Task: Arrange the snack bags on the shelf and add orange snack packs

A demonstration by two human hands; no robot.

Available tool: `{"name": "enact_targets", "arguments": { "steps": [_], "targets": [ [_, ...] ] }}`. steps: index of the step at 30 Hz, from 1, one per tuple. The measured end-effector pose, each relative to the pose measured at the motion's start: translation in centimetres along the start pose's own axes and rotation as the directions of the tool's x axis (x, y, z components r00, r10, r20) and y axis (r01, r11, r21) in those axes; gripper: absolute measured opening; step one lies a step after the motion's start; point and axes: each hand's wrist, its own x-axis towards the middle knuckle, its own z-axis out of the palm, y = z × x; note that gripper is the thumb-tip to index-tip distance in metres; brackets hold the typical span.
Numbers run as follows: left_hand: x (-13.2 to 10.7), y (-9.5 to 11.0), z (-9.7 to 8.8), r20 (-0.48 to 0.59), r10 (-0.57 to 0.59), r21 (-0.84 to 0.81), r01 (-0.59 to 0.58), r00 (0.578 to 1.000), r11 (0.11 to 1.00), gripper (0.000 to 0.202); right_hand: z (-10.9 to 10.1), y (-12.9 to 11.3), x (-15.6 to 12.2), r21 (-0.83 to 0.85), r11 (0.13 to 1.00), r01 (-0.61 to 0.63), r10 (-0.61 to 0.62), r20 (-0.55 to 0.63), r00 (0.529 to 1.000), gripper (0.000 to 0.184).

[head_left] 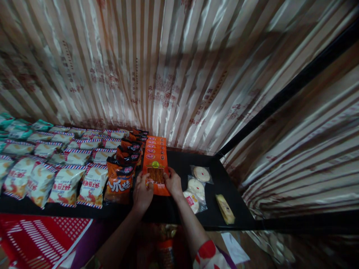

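Note:
An orange snack packet with a window onto brown sticks lies on the black table, in front of several like it that overlap in a row. My left hand is closed on the packet's lower left edge, fingers bent over its front. Along the lower right edge, my right hand grips the same packet. Black-and-orange snack bags stand just left of my left hand. To the right of my right hand lie round flat cakes in clear wrappers.
Rows of white snack bags fill the left of the table, with green bags beyond. A yellow wrapped item lies near the right edge. Below left is a red basket. Striped curtain hangs behind; a black pole slants at right.

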Motion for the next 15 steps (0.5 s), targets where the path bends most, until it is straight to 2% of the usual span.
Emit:
{"name": "enact_targets", "arguments": {
  "steps": [10, 15],
  "targets": [
    [0.0, -0.5, 0.3, -0.033, 0.055, 0.038, -0.054, 0.998, 0.998, 0.034, 0.0, -0.1, 0.3, 0.025, 1.0, 0.009, -0.009, 0.005, 1.0, 0.038],
    [-1.0, -0.8, 0.6, -0.088, 0.193, 0.147, -0.179, 0.977, 0.973, 0.035, 0.2, 0.2, 0.3, 0.023, 1.0, 0.019, -0.019, 0.004, 1.0, 0.039]
  ]
}}
